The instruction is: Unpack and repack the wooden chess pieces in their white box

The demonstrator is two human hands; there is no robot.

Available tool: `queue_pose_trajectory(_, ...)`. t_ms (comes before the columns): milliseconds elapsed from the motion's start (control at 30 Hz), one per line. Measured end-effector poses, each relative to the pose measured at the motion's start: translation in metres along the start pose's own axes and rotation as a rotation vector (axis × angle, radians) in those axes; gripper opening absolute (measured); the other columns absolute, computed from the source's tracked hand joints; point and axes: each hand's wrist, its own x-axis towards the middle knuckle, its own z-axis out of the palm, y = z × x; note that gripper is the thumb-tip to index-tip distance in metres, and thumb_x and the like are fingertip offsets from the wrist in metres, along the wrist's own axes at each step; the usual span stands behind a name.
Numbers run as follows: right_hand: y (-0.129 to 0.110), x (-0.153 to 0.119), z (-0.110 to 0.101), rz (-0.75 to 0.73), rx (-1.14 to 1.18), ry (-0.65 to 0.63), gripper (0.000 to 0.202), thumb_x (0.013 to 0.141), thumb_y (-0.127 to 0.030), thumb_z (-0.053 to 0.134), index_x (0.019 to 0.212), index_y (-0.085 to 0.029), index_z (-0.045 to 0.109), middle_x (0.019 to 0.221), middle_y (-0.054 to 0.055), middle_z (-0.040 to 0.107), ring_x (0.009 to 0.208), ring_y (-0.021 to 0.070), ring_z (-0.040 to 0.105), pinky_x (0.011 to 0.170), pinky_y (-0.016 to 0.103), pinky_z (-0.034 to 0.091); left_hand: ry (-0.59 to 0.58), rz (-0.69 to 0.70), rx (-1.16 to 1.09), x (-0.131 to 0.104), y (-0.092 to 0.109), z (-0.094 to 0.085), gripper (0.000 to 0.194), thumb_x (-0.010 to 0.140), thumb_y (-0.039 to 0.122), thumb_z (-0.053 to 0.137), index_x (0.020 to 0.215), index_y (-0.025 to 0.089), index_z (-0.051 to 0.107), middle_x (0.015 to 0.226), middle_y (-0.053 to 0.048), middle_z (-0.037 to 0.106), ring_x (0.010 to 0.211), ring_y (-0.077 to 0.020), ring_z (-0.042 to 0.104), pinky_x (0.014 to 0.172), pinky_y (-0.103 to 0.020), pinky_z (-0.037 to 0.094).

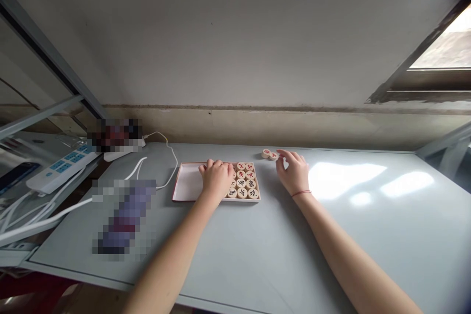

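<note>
A shallow white box (189,182) with a red edge lies on the grey table. Round pieces with red and black characters (241,193) stand in rows in its right part; bare bottom shows at the left. My left hand (216,176) is over the middle of the box, fingers bent down at the pieces; what its fingertips hold, if anything, is hidden. Behind and right of the box, two loose round pieces (265,153) lie side by side. My right hand (294,171), a red string at its wrist, has its fingers apart beside the right one of these.
A white power strip (64,169) with blue sockets and white cables (66,211) are at the left. A blurred-out dark blue object (127,221) lies on the table's left part. The wall (228,125) runs along the back edge; a metal frame (44,117) rises at the left.
</note>
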Motion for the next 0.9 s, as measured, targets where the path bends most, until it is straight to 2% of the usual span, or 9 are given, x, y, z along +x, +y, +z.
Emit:
queue_pose_trajectory(100, -0.022, -0.008, -0.001, -0.034, 0.169, -0.138, 0.03, 0.084, -0.03, 0.043, 0.099, -0.02, 0.067, 0.087, 0.007, 0.071, 0.065, 0.0173, 0.059, 0.067, 0.032, 0.046, -0.005, 0.001, 0.01, 0.0, 0.001, 0.001, 0.036, 0.093, 0.027, 0.039, 0.081, 0.02, 0.072, 0.093, -0.01, 0.07, 0.095, -0.0291, 0.052, 0.08, -0.043, 0.034)
queue_pose_trajectory(200, -0.042, -0.016, 0.002, -0.013, 0.208, -0.277, 0.032, 0.087, -0.039, 0.043, 0.1, -0.021, 0.066, 0.088, 0.006, 0.073, 0.064, 0.0177, 0.063, 0.062, 0.03, 0.047, 0.022, 0.003, 0.009, -0.001, 0.002, 0.001, 0.033, 0.092, 0.027, 0.04, 0.082, 0.02, 0.071, 0.093, -0.009, 0.07, 0.095, -0.0286, 0.053, 0.079, -0.041, 0.033)
queue_pose_trajectory(300, -0.05, -0.021, 0.005, -0.005, 0.191, -0.307, 0.032, 0.088, -0.041, 0.042, 0.099, -0.022, 0.066, 0.088, 0.005, 0.073, 0.067, 0.0192, 0.065, 0.062, 0.03, 0.047, 0.052, 0.011, -0.011, -0.002, 0.002, 0.001, 0.03, 0.092, 0.027, 0.041, 0.083, 0.021, 0.068, 0.091, -0.007, 0.072, 0.094, -0.0273, 0.054, 0.076, -0.039, 0.032)
queue_pose_trajectory(433, -0.048, -0.021, 0.006, 0.01, 0.223, -0.326, 0.032, 0.088, -0.041, 0.043, 0.098, -0.021, 0.065, 0.086, 0.005, 0.073, 0.066, 0.0187, 0.065, 0.061, 0.029, 0.048, 0.061, 0.01, -0.052, 0.0, 0.001, 0.002, 0.024, 0.092, 0.025, 0.044, 0.082, 0.022, 0.065, 0.084, -0.003, 0.073, 0.09, -0.0244, 0.056, 0.075, -0.037, 0.03)
queue_pose_trajectory(567, -0.047, -0.02, 0.005, -0.061, 0.246, -0.228, 0.029, 0.089, -0.038, 0.043, 0.097, -0.02, 0.064, 0.092, 0.007, 0.071, 0.065, 0.0176, 0.063, 0.061, 0.031, 0.049, 0.13, 0.03, -0.078, 0.002, -0.002, 0.001, 0.018, 0.092, 0.026, 0.047, 0.086, 0.023, 0.064, 0.084, -0.002, 0.073, 0.089, -0.0227, 0.057, 0.078, -0.038, 0.029)
queue_pose_trajectory(667, -0.054, -0.021, 0.001, -0.258, 0.238, -0.088, 0.024, 0.088, -0.034, 0.048, 0.102, -0.02, 0.062, 0.097, 0.008, 0.069, 0.071, 0.0187, 0.063, 0.07, 0.034, 0.049, 0.24, 0.072, -0.133, 0.001, -0.001, -0.005, 0.017, 0.093, 0.028, 0.047, 0.091, 0.025, 0.063, 0.09, -0.001, 0.073, 0.091, -0.0214, 0.059, 0.081, -0.038, 0.03)
queue_pose_trajectory(733, -0.06, -0.022, -0.002, -0.407, 0.235, -0.044, 0.027, 0.086, -0.032, 0.055, 0.109, -0.02, 0.059, 0.101, 0.009, 0.069, 0.079, 0.0199, 0.063, 0.075, 0.035, 0.048, 0.276, 0.11, -0.23, -0.002, 0.003, -0.009, 0.014, 0.093, 0.027, 0.048, 0.093, 0.025, 0.062, 0.092, 0.0, 0.072, 0.09, -0.0194, 0.06, 0.082, -0.036, 0.033)
queue_pose_trajectory(800, -0.065, -0.023, -0.005, -0.518, 0.244, -0.028, 0.029, 0.085, -0.029, 0.058, 0.113, -0.02, 0.057, 0.103, 0.008, 0.069, 0.083, 0.0198, 0.064, 0.077, 0.034, 0.047, 0.264, 0.142, -0.362, -0.005, 0.008, -0.012, 0.013, 0.092, 0.026, 0.05, 0.092, 0.025, 0.062, 0.091, 0.002, 0.072, 0.086, -0.0171, 0.062, 0.083, -0.033, 0.036)
queue_pose_trajectory(900, -0.07, -0.025, -0.007, -0.571, 0.257, 0.002, 0.023, 0.087, -0.025, 0.056, 0.109, -0.021, 0.059, 0.098, 0.007, 0.071, 0.082, 0.0184, 0.064, 0.076, 0.032, 0.046, 0.204, 0.154, -0.547, -0.009, 0.014, -0.015, 0.013, 0.092, 0.025, 0.049, 0.091, 0.024, 0.062, 0.089, 0.001, 0.072, 0.082, -0.0155, 0.064, 0.081, -0.029, 0.042)
